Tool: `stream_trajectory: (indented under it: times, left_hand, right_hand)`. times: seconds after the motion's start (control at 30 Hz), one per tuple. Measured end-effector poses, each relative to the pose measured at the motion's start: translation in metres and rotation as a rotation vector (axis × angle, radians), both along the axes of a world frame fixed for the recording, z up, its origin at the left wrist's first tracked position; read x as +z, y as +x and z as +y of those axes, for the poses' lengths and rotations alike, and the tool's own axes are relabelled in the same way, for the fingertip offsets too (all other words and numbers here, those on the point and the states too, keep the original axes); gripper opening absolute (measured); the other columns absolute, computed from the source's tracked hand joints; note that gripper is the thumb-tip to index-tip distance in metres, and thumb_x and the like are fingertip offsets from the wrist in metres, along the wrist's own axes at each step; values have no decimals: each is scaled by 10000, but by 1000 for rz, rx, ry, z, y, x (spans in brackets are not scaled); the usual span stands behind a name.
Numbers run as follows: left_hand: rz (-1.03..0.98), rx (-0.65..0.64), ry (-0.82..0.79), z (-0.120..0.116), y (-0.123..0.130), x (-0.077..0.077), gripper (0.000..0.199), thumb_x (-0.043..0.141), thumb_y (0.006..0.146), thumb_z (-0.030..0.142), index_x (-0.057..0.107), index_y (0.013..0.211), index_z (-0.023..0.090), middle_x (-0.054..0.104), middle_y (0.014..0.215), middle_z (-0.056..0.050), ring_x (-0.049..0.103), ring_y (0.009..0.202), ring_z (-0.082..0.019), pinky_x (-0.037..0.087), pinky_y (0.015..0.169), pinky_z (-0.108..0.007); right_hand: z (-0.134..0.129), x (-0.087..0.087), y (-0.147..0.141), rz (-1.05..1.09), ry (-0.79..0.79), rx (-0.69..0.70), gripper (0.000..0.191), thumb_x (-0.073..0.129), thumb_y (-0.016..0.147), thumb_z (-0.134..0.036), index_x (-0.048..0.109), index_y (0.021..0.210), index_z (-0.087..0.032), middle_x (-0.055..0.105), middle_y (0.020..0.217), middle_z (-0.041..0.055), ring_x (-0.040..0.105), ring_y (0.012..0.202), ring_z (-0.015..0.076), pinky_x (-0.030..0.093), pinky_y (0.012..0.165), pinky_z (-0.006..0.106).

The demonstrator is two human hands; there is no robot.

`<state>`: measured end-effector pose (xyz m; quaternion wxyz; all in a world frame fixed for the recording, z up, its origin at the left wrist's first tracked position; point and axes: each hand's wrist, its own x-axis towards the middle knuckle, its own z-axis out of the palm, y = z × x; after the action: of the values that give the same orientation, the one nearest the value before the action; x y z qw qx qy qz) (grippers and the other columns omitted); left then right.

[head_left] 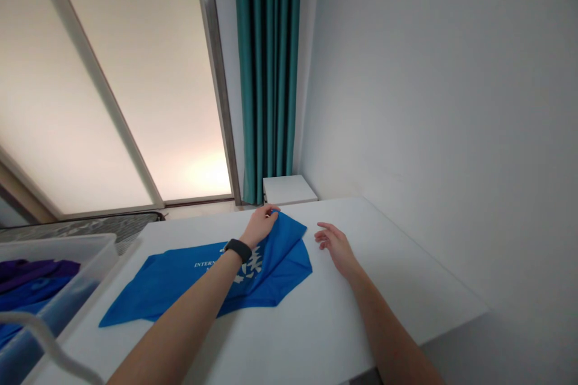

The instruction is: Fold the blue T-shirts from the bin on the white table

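Observation:
A blue shirt with white lettering lies spread across the white table, its right part folded and creased. My left hand, with a dark band on the wrist, pinches the shirt's far edge near the upper right, lifting the cloth a little. My right hand is just right of the shirt, fingers apart, touching no cloth and holding nothing. My left forearm hides part of the lettering and the middle of the shirt.
A clear plastic bin with purple and blue clothes stands at the left. A grey-white curved bar crosses the lower left. Beyond the table are a small white cabinet and a green curtain; a wall rises at the right.

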<state>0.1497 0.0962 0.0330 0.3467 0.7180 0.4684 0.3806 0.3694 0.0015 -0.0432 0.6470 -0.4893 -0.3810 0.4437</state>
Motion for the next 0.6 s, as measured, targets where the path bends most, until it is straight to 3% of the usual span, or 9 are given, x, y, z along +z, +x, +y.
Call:
stream_trajectory:
  times: [0.17, 0.3, 0.43, 0.6]
  left_hand:
    - [-84, 54, -118, 14, -20, -28, 295, 562, 743, 339, 693, 902, 128, 597, 655, -4, 492, 563, -133, 359, 521, -235]
    - [-161, 102, -171, 16, -29, -43, 336, 580, 706, 386, 692, 886, 125, 623, 679, -21, 521, 600, -145, 389, 545, -245]
    - [-216, 128, -195, 14, -33, -44, 342, 591, 698, 403, 691, 884, 134, 637, 704, -25, 543, 624, -148, 415, 573, -253]
    - [-257, 126, -190, 6, -30, -34, 312, 579, 719, 396, 675, 881, 147, 594, 665, 3, 516, 590, -134, 384, 543, -236]
  right_hand:
    - [-2, 4, -4, -199, -25, 60, 406, 509, 766, -371, 625, 1093, -159, 713, 810, 49, 558, 627, 136, 371, 519, 244]
    - [-5, 7, -7, -339, -36, 90, 402, 467, 810, -376, 613, 1123, -170, 723, 857, 48, 560, 642, 139, 386, 551, 256]
    - [-8, 8, -11, -452, -47, 117, 408, 455, 834, -380, 591, 1168, -190, 728, 920, 41, 561, 684, 151, 441, 661, 290]
    - [-7, 8, -18, -473, -31, 200, 467, 416, 858, -406, 546, 1247, -182, 731, 968, 51, 559, 705, 161, 453, 715, 314]
